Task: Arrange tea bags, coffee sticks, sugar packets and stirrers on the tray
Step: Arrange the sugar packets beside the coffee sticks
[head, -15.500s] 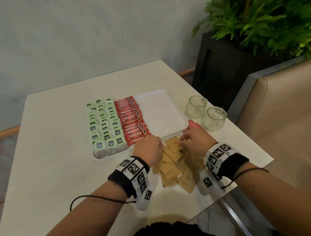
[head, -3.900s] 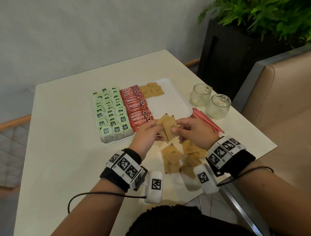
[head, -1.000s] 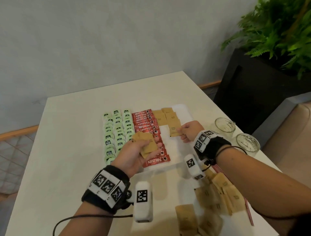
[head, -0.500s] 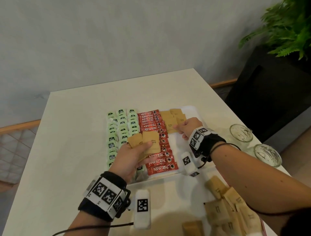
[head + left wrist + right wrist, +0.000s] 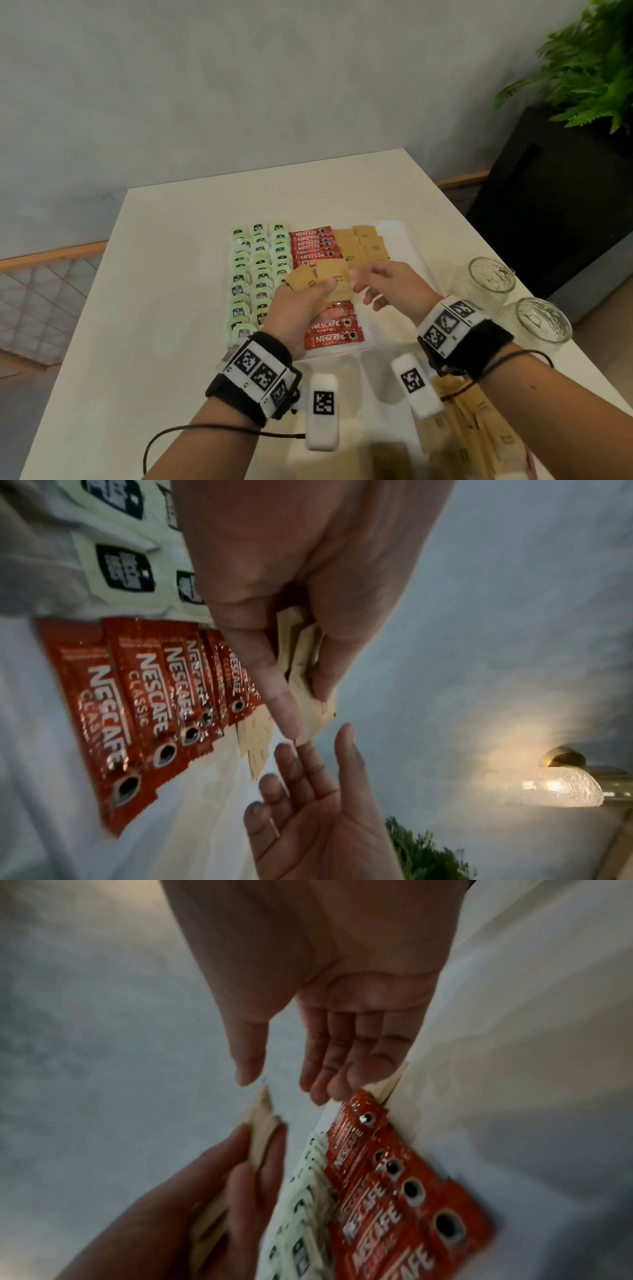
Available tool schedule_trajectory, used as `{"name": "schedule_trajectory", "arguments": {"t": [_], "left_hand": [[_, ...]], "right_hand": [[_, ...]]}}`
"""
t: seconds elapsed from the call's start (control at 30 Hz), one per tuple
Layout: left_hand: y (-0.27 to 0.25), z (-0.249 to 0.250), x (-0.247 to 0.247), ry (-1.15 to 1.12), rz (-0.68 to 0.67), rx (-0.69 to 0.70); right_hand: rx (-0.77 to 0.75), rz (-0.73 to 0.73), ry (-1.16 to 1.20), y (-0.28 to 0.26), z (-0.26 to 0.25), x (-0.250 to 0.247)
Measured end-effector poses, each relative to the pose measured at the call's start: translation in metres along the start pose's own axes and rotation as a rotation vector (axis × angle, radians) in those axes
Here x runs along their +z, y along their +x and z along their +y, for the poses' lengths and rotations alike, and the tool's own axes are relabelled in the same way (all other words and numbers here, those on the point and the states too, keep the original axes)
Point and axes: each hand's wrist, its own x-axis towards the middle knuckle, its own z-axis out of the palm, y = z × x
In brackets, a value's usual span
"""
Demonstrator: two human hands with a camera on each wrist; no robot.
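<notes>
Brown sugar packets (image 5: 334, 278) fanned in left hand (image 5: 298, 308) hide coffee sticks (image 5: 330, 330); right hand (image 5: 394, 291) loose, empty.

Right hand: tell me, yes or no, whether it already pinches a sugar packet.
No: the right hand is open, fingers straight, just short of the sugar packets the left hand holds.

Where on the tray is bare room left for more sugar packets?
Bare white tray lies right of the coffee sticks and nearer than the laid sugar packets. The tray's left side is packed with tea bags and coffee sticks.
</notes>
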Motion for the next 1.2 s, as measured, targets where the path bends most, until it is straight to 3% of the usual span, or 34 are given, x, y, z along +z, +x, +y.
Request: {"name": "schedule_trajectory", "arguments": {"t": [0.2,0.37,0.5,0.67,0.77,0.9,1.0,1.1,1.2], "left_hand": [[-0.015,-0.021,0.012,0.303,0.006,0.057],[-0.017,-0.019,-0.001,0.475,0.100,0.217],[-0.020,-0.010,0.009,0.663,-0.008,0.318],[-0.025,-0.008,0.024,0.854,-0.178,0.328],[-0.027,-0.010,0.028,0.818,-0.173,0.293],[-0.023,-0.011,0.034,0.480,-0.084,0.125],[-0.018,-0.007,0.037,0.274,-0.063,0.031],[-0.010,-0.003,0.037,0.242,-0.052,-0.031],[-0.003,0.002,0.031,0.169,0.039,-0.087]], "right_hand": [[-0.040,-0.102,-0.083,-0.029,0.004,-0.010],[-0.134,-0.134,-0.641,-0.043,0.000,-0.025],[-0.145,-0.198,-0.829,-0.049,-0.014,-0.020],[-0.227,-0.102,-0.760,-0.049,-0.032,-0.023],[-0.239,-0.049,-0.662,-0.046,-0.037,-0.028],[-0.149,0.093,-0.420,-0.038,-0.029,-0.037],[-0.032,0.043,-0.313,-0.034,-0.017,-0.039],[0.000,0.018,-0.260,-0.023,-0.004,-0.041],[0.065,0.128,-0.228,0.000,0.007,-0.049]]}}
